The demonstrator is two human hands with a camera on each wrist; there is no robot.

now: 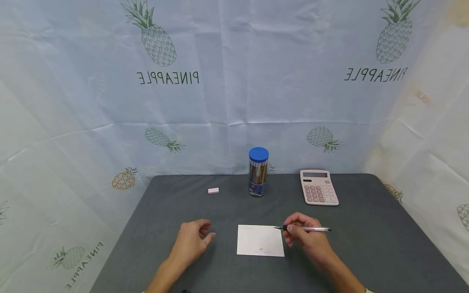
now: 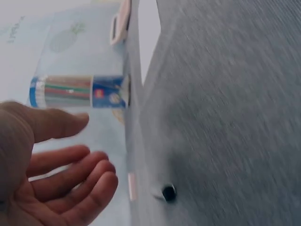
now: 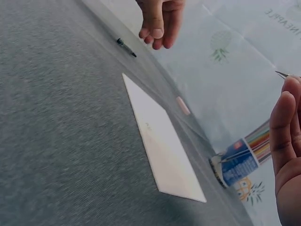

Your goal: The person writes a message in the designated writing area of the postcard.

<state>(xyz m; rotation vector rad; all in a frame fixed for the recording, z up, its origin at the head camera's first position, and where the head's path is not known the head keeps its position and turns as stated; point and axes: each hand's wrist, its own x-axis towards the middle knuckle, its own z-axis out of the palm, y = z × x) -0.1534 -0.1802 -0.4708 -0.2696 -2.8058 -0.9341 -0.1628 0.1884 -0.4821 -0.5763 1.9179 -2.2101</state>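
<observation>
In the head view, my right hand (image 1: 307, 238) pinches a pen (image 1: 316, 229) with a clear barrel. Its bare tip points left, above the top right corner of a white card (image 1: 260, 241). In the right wrist view only the pen's metal tip (image 3: 281, 74) shows beyond my fingers. My left hand (image 1: 192, 240) hovers left of the card, fingers loosely bent around nothing. Below it on the table lies a small dark piece (image 3: 126, 47) that looks like a pen cap; the left wrist view shows it (image 2: 169, 193) end-on and blurred.
A blue-lidded clear tub of pencils (image 1: 258, 173) stands at the back of the grey table (image 1: 176, 203). A pink calculator (image 1: 319, 188) lies to its right, a small pale eraser-like block (image 1: 213, 190) to its left. Behind hangs a pineapple-print cloth (image 1: 234, 93).
</observation>
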